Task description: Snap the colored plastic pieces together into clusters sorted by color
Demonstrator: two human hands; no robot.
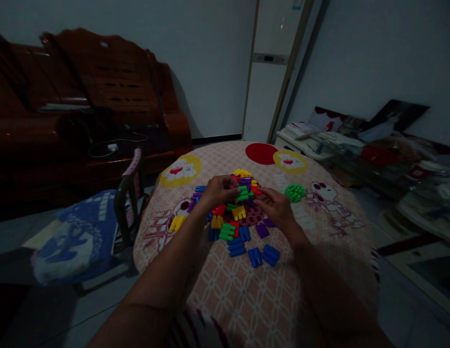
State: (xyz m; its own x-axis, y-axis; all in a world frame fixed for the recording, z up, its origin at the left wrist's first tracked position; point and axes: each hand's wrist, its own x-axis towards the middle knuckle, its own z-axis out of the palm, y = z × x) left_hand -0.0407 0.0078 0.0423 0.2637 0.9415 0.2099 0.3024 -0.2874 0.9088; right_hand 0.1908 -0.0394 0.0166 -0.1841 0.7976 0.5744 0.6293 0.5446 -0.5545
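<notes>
My left hand (218, 191) has its thumb and fingers closed on a green toy block (243, 194) with finger-like prongs. Opposite it, my right hand (276, 207) pinches a red toy block (256, 190) close to the green one; I cannot tell whether the two are joined. Under and around both hands lies a loose pile of similar plastic blocks, among them a yellow block (239, 212), a second green block (228, 231) and a purple block (262, 230). Blue blocks (270, 254) lie nearer to me. A yellow block (177, 223) rests apart on the left.
A patterned cloth covers the round table (247, 299). On its right sits a spiky green cluster (294, 193). A chair with a blue cover (76, 237) stands to the left, before a wooden sofa (112, 82). To the right, a cluttered glass table (359, 159) stands close by.
</notes>
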